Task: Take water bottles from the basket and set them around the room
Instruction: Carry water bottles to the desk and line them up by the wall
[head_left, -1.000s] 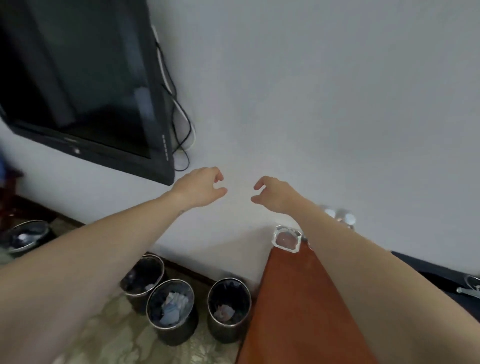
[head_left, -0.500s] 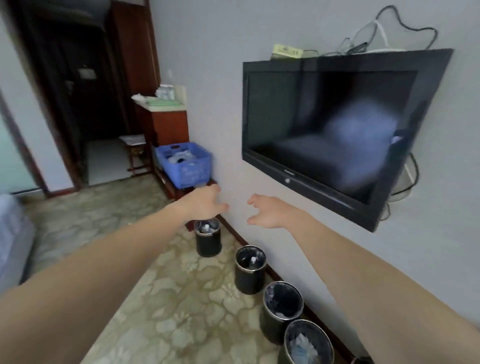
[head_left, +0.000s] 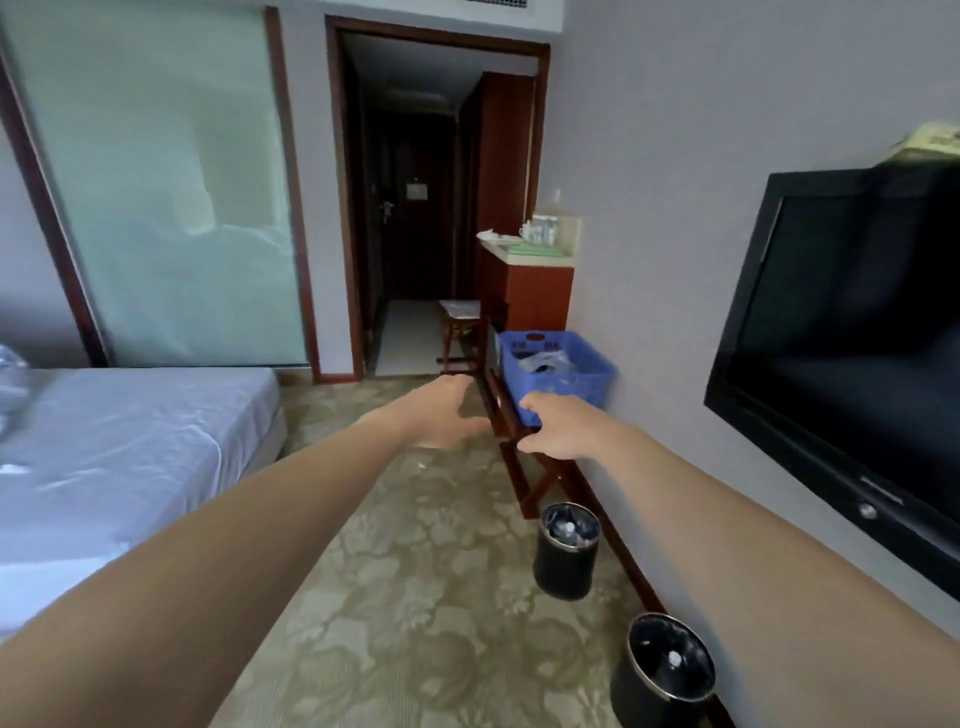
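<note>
At the far left a bed (head_left: 119, 436) with a pale blue sheet runs out of view; behind it stands a frosted glass panel (head_left: 171, 208) in a dark wood frame; to the right of the panel an open doorway (head_left: 415, 197) leads into a dim hall, with a small wooden stool (head_left: 460, 319) at its right side. My left arm stretches from the lower left over the patterned green carpet (head_left: 415, 597); my left hand (head_left: 441, 415) is empty, its fingers loose and reaching forward, the thumb apart. Just to its right my right hand (head_left: 558, 428) is also empty, palm down, fingers slightly bent and grasping nothing; in this view it overlaps the near corner of the blue basket (head_left: 576, 387), and I cannot tell whether it touches. The basket sits on a dark wooden folding rack (head_left: 527, 470) against the right wall; inside it lie clear, blurred shapes that look like the water bottles (head_left: 545, 361). Behind the basket a reddish wooden cabinet (head_left: 537, 296) carries cups and a pale tray on its top. On the floor along the wall a black round bin (head_left: 566, 551) stands near the rack's foot; a second black bin (head_left: 662, 670) stands nearer to me; each has bits of rubbish inside. At the far right a black flat television (head_left: 852, 338) hangs on the grey wall (head_left: 649, 182), its screen dark.
</note>
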